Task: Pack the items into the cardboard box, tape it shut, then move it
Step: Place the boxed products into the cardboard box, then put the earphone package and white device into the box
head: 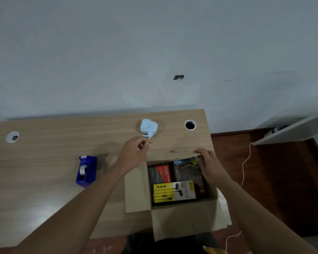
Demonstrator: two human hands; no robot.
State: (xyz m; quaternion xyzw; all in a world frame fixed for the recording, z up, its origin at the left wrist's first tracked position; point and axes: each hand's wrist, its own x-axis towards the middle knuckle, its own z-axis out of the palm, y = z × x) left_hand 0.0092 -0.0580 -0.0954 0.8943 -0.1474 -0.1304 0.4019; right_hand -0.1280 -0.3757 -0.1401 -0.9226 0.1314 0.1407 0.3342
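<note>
cardboard box [182, 217] open, left hand [134, 153] loosely curled above, right hand [207, 164] seemingly gripping far flap [178, 155]

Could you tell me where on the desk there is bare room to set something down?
The widest bare patch lies left of the blue tape dispenser, out to the white grommet. A narrower strip runs between the white adapter and the black cable hole. It is crowded around the open cardboard box, where the left hand and right hand work.
</note>
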